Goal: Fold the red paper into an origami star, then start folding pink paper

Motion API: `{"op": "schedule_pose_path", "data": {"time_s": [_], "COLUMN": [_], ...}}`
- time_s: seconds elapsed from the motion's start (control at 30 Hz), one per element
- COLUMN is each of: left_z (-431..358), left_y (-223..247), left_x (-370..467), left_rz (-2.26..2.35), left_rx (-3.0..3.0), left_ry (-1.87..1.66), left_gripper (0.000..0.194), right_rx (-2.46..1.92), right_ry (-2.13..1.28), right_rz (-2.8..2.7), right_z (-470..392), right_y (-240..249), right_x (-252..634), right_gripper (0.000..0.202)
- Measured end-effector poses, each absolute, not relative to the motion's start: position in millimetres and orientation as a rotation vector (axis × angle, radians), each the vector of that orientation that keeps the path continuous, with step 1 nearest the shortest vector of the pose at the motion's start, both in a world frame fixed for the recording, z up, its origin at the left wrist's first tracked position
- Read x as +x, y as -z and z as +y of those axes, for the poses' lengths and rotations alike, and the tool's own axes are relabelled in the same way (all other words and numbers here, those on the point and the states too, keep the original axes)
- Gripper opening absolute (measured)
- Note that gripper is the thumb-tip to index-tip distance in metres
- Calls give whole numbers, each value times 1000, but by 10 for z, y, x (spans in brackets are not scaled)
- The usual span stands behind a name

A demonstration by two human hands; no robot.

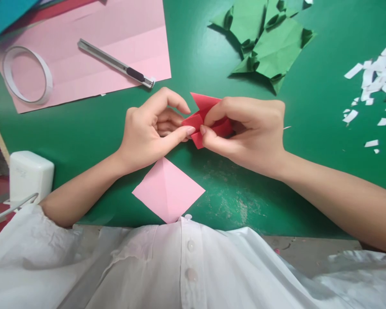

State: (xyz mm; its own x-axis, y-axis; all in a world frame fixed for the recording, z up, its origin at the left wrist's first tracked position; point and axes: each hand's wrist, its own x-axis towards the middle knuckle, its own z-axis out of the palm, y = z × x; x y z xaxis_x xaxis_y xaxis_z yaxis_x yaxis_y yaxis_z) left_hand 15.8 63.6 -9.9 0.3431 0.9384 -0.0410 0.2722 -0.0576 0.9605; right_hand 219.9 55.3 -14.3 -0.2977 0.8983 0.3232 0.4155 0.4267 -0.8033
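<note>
A folded piece of red paper (206, 102) is held between my two hands above the green table. My left hand (156, 126) pinches its left corner, thumb on top and the index finger raised and curved. My right hand (247, 131) grips the paper with thumb and index finger near its middle fold, covering much of its right side. Just below my hands, a pink paper square (169, 189) lies turned like a diamond, with a crease down its middle.
Folded green paper pieces (276, 51) lie at the back. White paper scraps (379, 77) are scattered at the right. On a large pink sheet (122, 30) rest a tape roll (46, 79) and a utility knife (112, 62). A white plastic box with a cable (32, 174) stands at the left edge.
</note>
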Motion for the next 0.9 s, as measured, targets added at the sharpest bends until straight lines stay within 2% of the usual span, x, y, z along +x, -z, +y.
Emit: {"op": "schedule_pose_path", "data": {"time_s": [0.2,0.33,0.53,0.9], "left_z": [645,643,625,684], "left_y": [58,42,66,112], "left_x": [165,178,175,164], "left_rz": [1087,1056,1084,1072], "left_rx": [1533,1529,1588,1868], "left_ry": [-793,-835,-837,-852], "left_gripper": [28,28,27,26], "right_rx": [-1066,-1154,-1176,-1093], "right_ry": [-721,-811,-1003,-1074], "right_rz": [-1948,-1883,-1713,-1727], "right_z": [556,537,531,530], "right_y": [147,145,162,159], "right_x": [2192,2182,2162,2175], "right_gripper": [18,16,36,38]}}
